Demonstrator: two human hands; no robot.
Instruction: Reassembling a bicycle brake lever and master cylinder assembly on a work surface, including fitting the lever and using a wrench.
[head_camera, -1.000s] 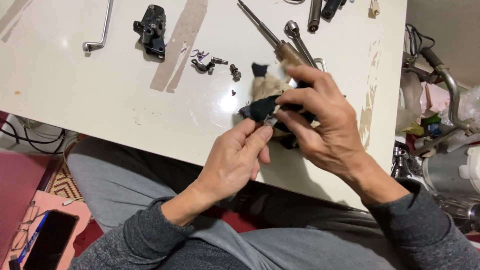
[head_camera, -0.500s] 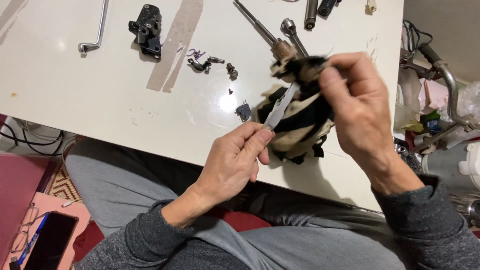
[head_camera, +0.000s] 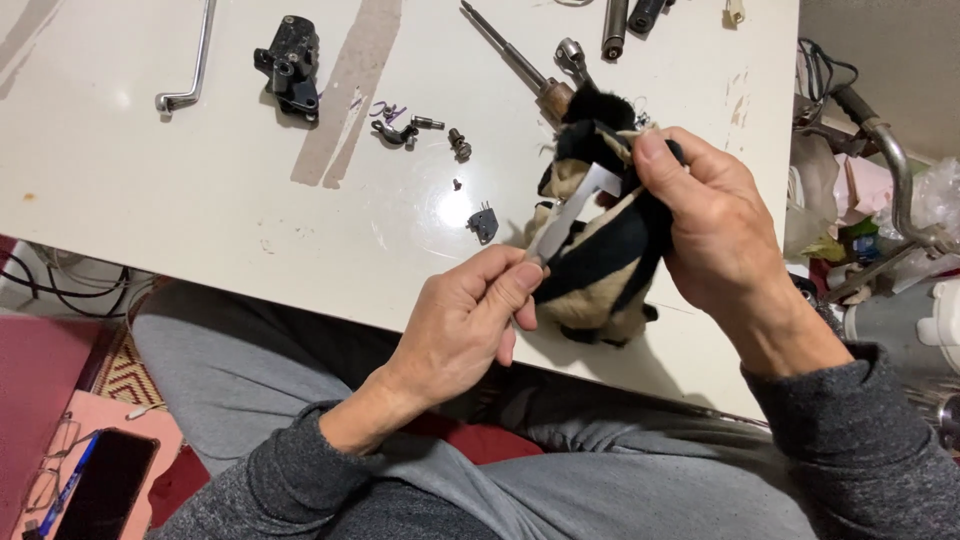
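gripping a black-and-tan rag (head_camera: 600, 265), both hands (head_camera: 470, 325) pinch a flat metal strip (head_camera: 572, 210).

- A white counter (head_camera: 150, 200) fills the far half of the view, with a brown smear (head_camera: 350, 90) running across it.
- Far left on the counter lies a bent metal rod (head_camera: 195, 60).
- Just right of the rod sits a black metal part (head_camera: 290, 65).
- Small screws and clips (head_camera: 415, 128) are scattered near the middle, and a small dark bracket (head_camera: 484, 222) lies nearer.
- A long screwdriver (head_camera: 510, 55) and a ratchet head (head_camera: 572, 55) lie at the far edge.
- On the floor, near left, are a dark phone (head_camera: 105, 480) and a pair of glasses (head_camera: 50, 470).
- Right of the counter are curved metal pipes (head_camera: 895, 160) amid clutter.
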